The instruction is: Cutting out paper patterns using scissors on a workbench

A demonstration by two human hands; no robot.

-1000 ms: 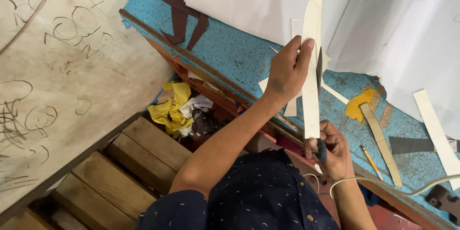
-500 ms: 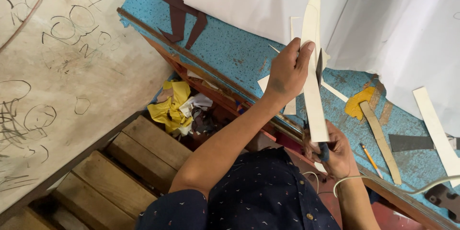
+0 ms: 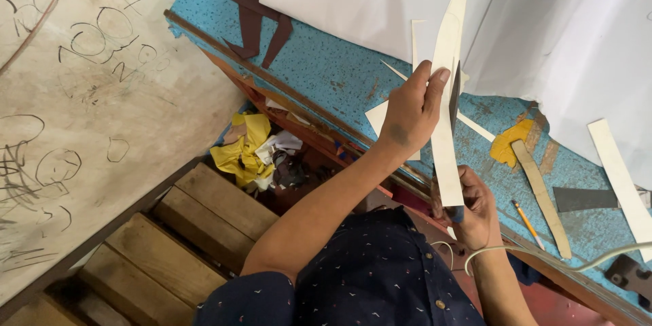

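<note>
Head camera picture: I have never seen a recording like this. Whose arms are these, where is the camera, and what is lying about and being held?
There is no machine here. The camera sits on a person's head and looks down, so the arms are that person's own. The left hand grips the upper part of a long cream strip of stiff sheet. The right hand holds the strip's lower end along with a dark-handled tool, seemingly scissors; I cannot see it clearly. Below is a blue speckled table with large white sheets, a dark brown cut-out, a pencil and a wooden stick. Yellow crumpled scraps lie lower down.
</note>
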